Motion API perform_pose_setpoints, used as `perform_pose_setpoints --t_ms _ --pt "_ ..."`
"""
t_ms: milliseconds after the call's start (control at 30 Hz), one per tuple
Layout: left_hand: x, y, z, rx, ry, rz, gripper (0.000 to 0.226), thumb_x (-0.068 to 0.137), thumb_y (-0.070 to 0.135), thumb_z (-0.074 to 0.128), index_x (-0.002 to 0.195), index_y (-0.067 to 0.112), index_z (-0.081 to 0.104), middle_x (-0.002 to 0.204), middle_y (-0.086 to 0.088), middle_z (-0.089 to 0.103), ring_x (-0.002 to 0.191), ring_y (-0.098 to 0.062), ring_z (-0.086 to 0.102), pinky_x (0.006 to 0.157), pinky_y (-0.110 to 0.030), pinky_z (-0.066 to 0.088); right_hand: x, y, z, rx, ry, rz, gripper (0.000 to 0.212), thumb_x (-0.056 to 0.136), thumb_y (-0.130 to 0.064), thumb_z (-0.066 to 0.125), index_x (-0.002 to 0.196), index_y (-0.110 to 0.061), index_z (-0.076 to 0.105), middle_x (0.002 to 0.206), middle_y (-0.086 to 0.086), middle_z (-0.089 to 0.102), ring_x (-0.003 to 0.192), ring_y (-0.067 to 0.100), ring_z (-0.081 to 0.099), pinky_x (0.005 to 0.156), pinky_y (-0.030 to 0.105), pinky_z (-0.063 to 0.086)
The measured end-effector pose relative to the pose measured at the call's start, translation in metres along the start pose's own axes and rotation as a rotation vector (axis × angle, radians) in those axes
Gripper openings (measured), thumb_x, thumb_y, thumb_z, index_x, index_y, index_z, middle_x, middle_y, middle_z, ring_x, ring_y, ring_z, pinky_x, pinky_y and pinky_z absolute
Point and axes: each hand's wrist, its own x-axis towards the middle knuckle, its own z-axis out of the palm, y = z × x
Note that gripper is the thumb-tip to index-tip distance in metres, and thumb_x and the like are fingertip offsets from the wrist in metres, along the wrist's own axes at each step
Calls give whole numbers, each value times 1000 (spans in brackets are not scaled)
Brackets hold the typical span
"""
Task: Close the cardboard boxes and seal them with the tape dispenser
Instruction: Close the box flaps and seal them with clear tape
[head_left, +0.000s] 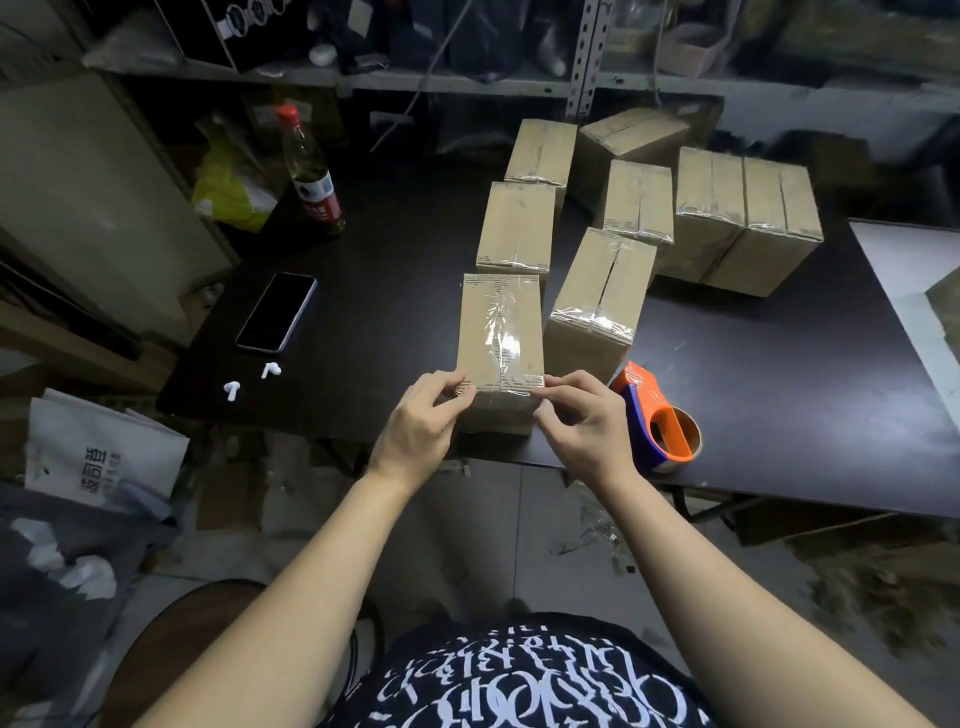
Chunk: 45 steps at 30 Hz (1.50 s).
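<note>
Both hands pinch near corners of box (500, 343) at table (779, 415) edge: left hand (423, 421), right hand (579, 421); long axis runs away, tape dispenser (657, 415) just beside right hand, nearer it.

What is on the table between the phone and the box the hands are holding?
Nothing: in the head view the dark table is bare between the phone and the held box. The two earbuds lie nearer the table's edge.

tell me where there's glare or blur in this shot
Head view: glare sits on the clear tape of the nearest box and the box beside it; shelves at the top and the floor at lower right are blurred and dim; the wide lens bends the table edges.
</note>
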Motion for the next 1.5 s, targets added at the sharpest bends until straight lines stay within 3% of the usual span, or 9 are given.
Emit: perform_pose_setpoints --t_ms 133,433,633,833,1000,1067,1133,1233,1500 --pt "-4 5 -5 -76 3 -39 24 96 8 65 115 -3 75 118 -17 66 103 -31 66 92 -40 57 5 -6 6 -33 57 -5 15 89 -25 84 83 -10 83 85 -2 68 86 10 71 66 33 58" --pt "32 24 2 -114 85 -401 30 75 23 93 68 2 73 77 -6 57 71 -23 56 59 -30 46 22 -4 2 -141 -39 -66 28 80 -34 90 77 -12 73 82 -5 57 70 15 60 60 36 56" --pt "25 7 -3 -24 26 -136 30 64 -7 91 71 1 63 78 -10 56 71 -27 57 63 -26 42 27 -5 -4 -175 -134 -87 22 80 -19 91 79 -13 70 86 -4 55 73 14 60 63 29 56" --pt "17 2 2 -335 154 -402 26 66 -17 84 80 0 71 88 -3 67 93 -21 74 78 -42 64 19 1 -8 28 -92 95 21 78 -6 91 92 -11 76 90 -2 72 85 9 71 76 19 57" --pt "14 15 -1 -514 220 -648 37 72 -15 83 95 13 74 107 -6 72 91 -11 73 78 -21 60 -4 17 1 42 -50 298 13 83 -12 88 90 -16 79 84 -9 77 80 5 73 77 29 61" --pt "10 17 -1 -569 238 -721 41 76 -13 82 102 17 73 112 -3 70 96 -10 72 81 -18 59 -10 13 2 49 -21 322 18 83 -17 89 99 -15 80 90 -10 78 86 3 74 81 24 61" --pt "5 16 2 -558 209 -747 29 82 -7 81 101 14 76 108 0 71 95 -5 72 81 -13 56 -7 11 1 99 -5 330 26 83 -18 89 107 -14 80 97 -8 79 91 3 75 83 18 59" --pt "-1 17 8 -415 207 -709 11 86 -1 79 97 2 80 89 -1 74 80 -10 68 73 -6 46 -5 6 7 103 -3 311 23 85 -18 87 107 -14 82 98 -8 80 92 4 76 86 25 61" --pt "2 14 12 -345 180 -742 5 88 2 79 92 1 79 79 0 71 71 -13 63 65 -4 41 -3 3 13 43 6 304 18 89 -14 83 108 -14 83 97 -8 80 91 2 75 89 32 62"
